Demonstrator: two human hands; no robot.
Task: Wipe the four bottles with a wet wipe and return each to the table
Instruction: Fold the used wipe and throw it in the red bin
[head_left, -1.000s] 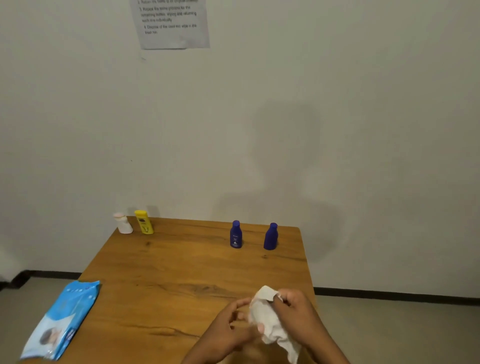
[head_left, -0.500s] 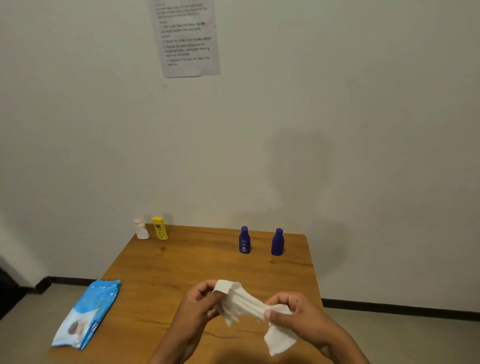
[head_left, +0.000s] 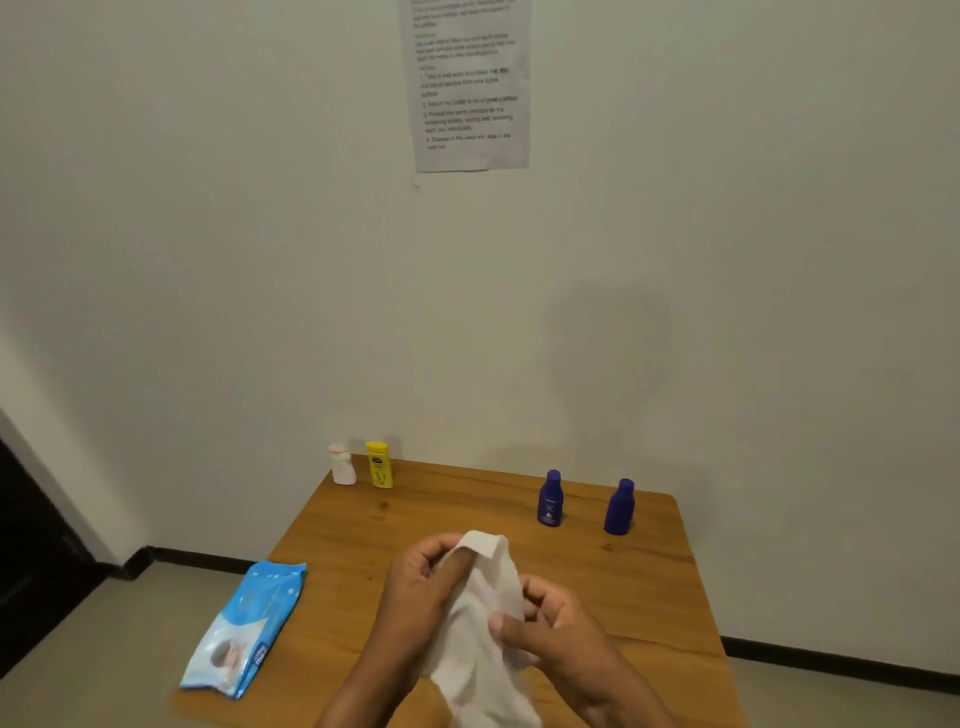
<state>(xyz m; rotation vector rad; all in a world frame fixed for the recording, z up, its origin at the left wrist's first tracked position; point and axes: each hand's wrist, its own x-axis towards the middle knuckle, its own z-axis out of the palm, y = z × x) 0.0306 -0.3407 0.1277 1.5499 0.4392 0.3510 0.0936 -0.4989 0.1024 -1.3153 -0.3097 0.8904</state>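
A plain pale wall (head_left: 208, 260) with a taped printed paper sheet (head_left: 470, 88) backs the wooden desk (head_left: 467, 525), where a blue wet-wipe pack (head_left: 244, 629) lies at the left edge. All four bottles stand upright along the far side, seemingly unwiped: white bottle (head_left: 342, 464), yellow bottle (head_left: 379, 464), labelled dark blue bottle (head_left: 550, 499) and plain dark blue bottle (head_left: 620, 506). The left hand (head_left: 421, 587) and right hand (head_left: 550, 623) both pinch the crumpled white wet wipe (head_left: 483, 623) above the near edge.

Table (head_left: 363, 525): wood, visible grain, smooth satin finish. Wet wipe (head_left: 480, 618): soft white nonwoven cloth, matt, creased. Wipe pack (head_left: 244, 629) at the table's left edge: blue plastic film, slight gloss, crinkled. On the table's far side: two blue bottles (head_left: 550, 499) (head_left: 619, 506), yellow bottle (head_left: 379, 464), white bottle (head_left: 342, 464), all look like smooth plastic, blue ones semi-gloss. Sheet (head_left: 467, 83) on the wall above the table: plain matt paper.
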